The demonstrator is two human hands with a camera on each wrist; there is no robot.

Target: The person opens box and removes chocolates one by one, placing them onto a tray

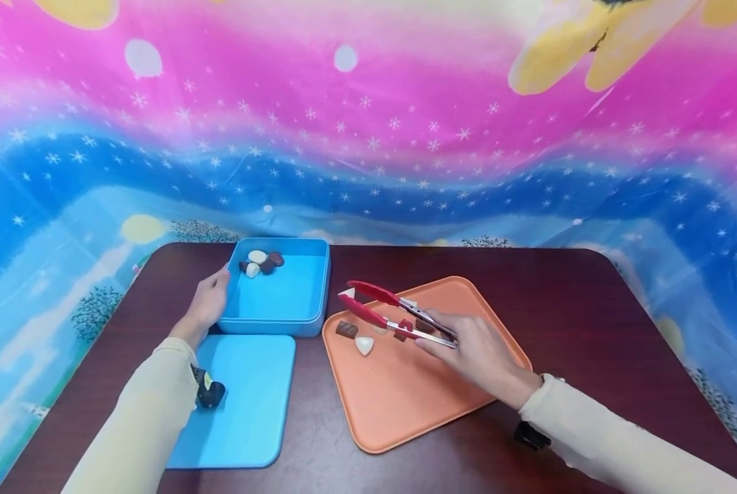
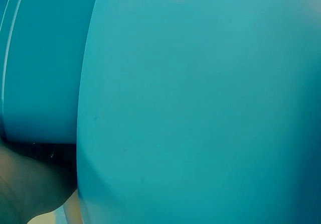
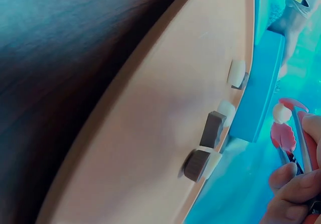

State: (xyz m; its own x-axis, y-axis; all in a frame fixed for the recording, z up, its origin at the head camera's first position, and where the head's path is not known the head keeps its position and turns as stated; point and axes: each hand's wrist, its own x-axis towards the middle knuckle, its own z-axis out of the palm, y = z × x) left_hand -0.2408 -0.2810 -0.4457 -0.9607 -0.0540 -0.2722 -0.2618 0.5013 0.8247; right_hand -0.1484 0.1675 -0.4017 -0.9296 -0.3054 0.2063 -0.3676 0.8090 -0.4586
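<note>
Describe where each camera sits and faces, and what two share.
Head: on the head, facing forward and down at the blue box, orange tray and red tongs; left hand and right hand show.
Left wrist: on that wrist, facing the blue lid close up; part of the left hand lower left.
Right wrist: on that wrist, facing across the tray; right hand at right, left hand farther off.
Head and right wrist share tray, tongs and box.

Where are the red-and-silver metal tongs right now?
In the head view, the tongs are in the right hand above the orange rectangular tray, pointing left toward the open blue square box.
</note>
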